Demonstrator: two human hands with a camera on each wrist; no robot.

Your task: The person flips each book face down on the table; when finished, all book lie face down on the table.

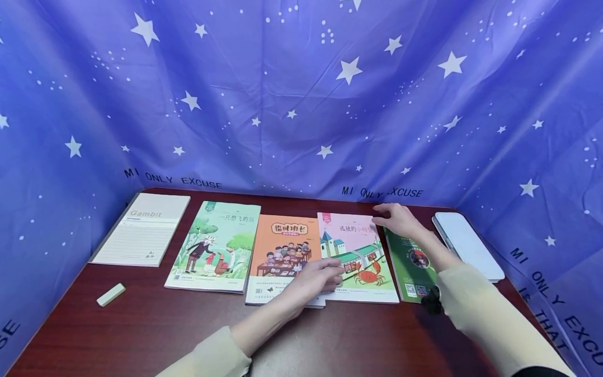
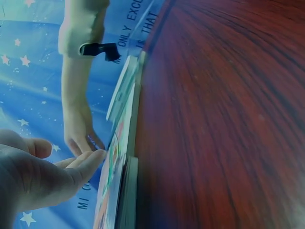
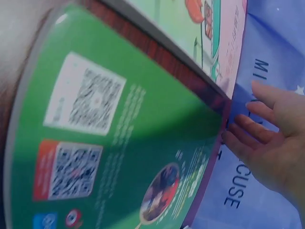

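My left hand [image 1: 311,280] reaches over the lower right of an orange book [image 1: 278,246], its straight fingers ending on the left part of a pink-topped book [image 1: 353,256] with a crab picture. In the left wrist view that hand [image 2: 52,176] has its fingertips right at the covers. My right hand [image 1: 400,220] is over the far end of a green book [image 1: 414,264], beside the pink book's upper right corner. Seen from the right wrist, its fingers [image 3: 255,131] are loosely extended at the green book's far edge, with nothing between them.
Left of the orange book lie a light green book [image 1: 216,246] and a cream notebook [image 1: 141,230]. A small pale eraser-like block [image 1: 111,295] rests near the left edge. At the right is a white case [image 1: 466,246]. Starry blue cloth [image 1: 301,131] surrounds the table [image 1: 301,340].
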